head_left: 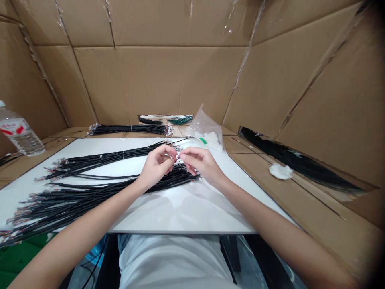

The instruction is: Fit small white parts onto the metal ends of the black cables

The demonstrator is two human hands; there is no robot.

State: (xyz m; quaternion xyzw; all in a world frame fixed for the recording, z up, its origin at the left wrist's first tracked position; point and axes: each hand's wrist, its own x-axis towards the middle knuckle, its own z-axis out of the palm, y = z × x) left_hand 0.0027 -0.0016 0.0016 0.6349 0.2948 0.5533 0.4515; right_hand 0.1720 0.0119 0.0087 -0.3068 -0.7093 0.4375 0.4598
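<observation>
My left hand and my right hand meet over the middle of the white table, fingertips pinched close together. Between them shows a small white connector; its fine detail is too small to make out. Just below and behind the hands lie the ends of black cables. One loose bundle of black cables spreads to the left, under my left forearm. Farther back, a second bundle of black cables is tied round its middle, its right end partly hidden by my left hand.
A tied cable bundle lies beyond the table's far edge. Beside it stands a clear plastic bag of white pieces. A water bottle is at the left. On the right ledge lie a white wad and a thin rod. Cardboard walls surround the table.
</observation>
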